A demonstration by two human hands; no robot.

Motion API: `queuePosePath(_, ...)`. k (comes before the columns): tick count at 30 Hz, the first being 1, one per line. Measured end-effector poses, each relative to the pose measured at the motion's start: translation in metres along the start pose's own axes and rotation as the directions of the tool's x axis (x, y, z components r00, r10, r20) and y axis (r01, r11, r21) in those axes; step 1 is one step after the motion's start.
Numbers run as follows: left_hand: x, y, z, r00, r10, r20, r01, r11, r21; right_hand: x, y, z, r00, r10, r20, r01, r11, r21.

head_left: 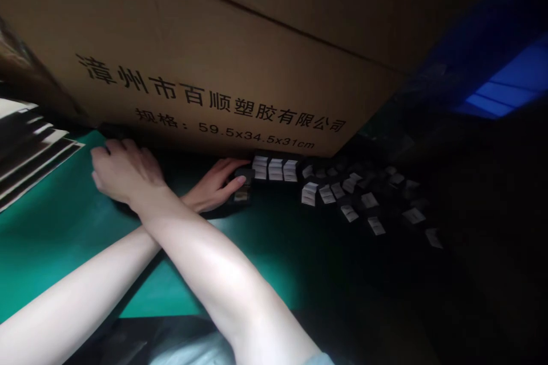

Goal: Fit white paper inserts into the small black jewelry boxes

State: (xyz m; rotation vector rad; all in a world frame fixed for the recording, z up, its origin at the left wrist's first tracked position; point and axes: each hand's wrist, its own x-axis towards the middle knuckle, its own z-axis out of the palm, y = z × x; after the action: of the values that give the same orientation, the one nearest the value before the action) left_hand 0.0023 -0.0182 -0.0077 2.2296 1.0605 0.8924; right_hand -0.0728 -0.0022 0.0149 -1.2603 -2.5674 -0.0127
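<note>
You're working over a green tabletop, its surface fading into deep shadow toward the right. A large cardboard carton printed with black Chinese characters stands along the far side and walls off the view ahead. A patch of blue light shows at the upper right. The open green stretch lies mostly near you, around and below your crossed arms.

Your right hand lies palm down near the carton, its fingers curled over a dark object that is mostly hidden, so you can't tell how firm that grip is. A stack of black-and-white sheets sits nearby at the left edge.

Your left hand passes under your right forearm, its grip closed around a small black block with a white label. Just beside it runs a row of similar labelled blocks, with more scattered blocks spreading rightward.
</note>
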Motion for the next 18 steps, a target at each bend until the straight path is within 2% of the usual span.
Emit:
queuePosePath(2, -0.001, 0.001, 0.002, 1.000, 0.009, 0.013, -0.010, 0.999, 0.039, -0.017, -0.001, -0.011, 0.993, -0.008, -0.118, 0.006, 1.000, -0.021)
queuePosePath(4, -0.003, 0.003, 0.004, 0.999, 0.009, 0.032, -0.011, 0.998, 0.057, -0.049, 0.004, -0.023, 0.969, -0.062, -0.238, 0.061, 0.998, -0.011)
queuePosePath(6, -0.005, 0.006, 0.006, 0.999, -0.003, 0.045, 0.001, 0.999, 0.040, -0.095, 0.021, -0.033, 0.924, -0.201, -0.326, 0.214, 0.977, 0.004)
queuePosePath(7, -0.006, 0.008, 0.006, 0.999, -0.013, 0.049, 0.012, 1.000, 0.026, -0.123, 0.034, -0.036, 0.904, -0.250, -0.348, 0.271, 0.962, 0.013)
queuePosePath(9, -0.008, 0.010, 0.006, 0.998, -0.033, 0.045, 0.033, 0.999, 0.009, -0.178, 0.068, -0.042, 0.828, -0.379, -0.413, 0.425, 0.905, 0.023)
queuePosePath(10, -0.008, 0.010, 0.006, 0.998, -0.043, 0.046, 0.043, 0.999, 0.008, -0.205, 0.089, -0.045, 0.797, -0.427, -0.428, 0.476, 0.879, 0.010)
queuePosePath(11, -0.008, 0.010, 0.006, 0.997, -0.052, 0.051, 0.052, 0.999, 0.007, -0.230, 0.110, -0.050, 0.785, -0.425, -0.450, 0.475, 0.880, -0.003)
queuePosePath(13, -0.006, 0.008, 0.006, 0.996, -0.064, 0.063, 0.064, 0.998, 0.001, -0.272, 0.154, -0.063, 0.788, -0.334, -0.517, 0.396, 0.918, 0.010)
queuePosePath(14, -0.005, 0.006, 0.006, 0.995, -0.066, 0.070, 0.067, 0.998, -0.007, -0.291, 0.176, -0.072, 0.812, -0.268, -0.518, 0.308, 0.951, -0.009)
queuePosePath(15, -0.005, 0.005, 0.006, 0.995, -0.064, 0.077, 0.066, 0.998, -0.016, -0.309, 0.196, -0.082, 0.811, -0.190, -0.553, 0.200, 0.979, -0.044)
queuePosePath(16, -0.004, 0.004, 0.006, 0.995, -0.059, 0.085, 0.062, 0.998, -0.027, -0.326, 0.216, -0.092, 0.804, -0.110, -0.584, 0.065, 0.993, -0.098)
queuePosePath(17, -0.003, 0.003, 0.006, 0.994, -0.055, 0.093, 0.059, 0.998, -0.038, -0.344, 0.234, -0.103, 0.779, -0.003, -0.627, -0.128, 0.978, -0.164)
queuePosePath(18, -0.002, 0.003, 0.006, 0.993, -0.056, 0.100, 0.061, 0.997, -0.047, -0.363, 0.251, -0.113, 0.722, 0.091, -0.686, -0.328, 0.918, -0.223)
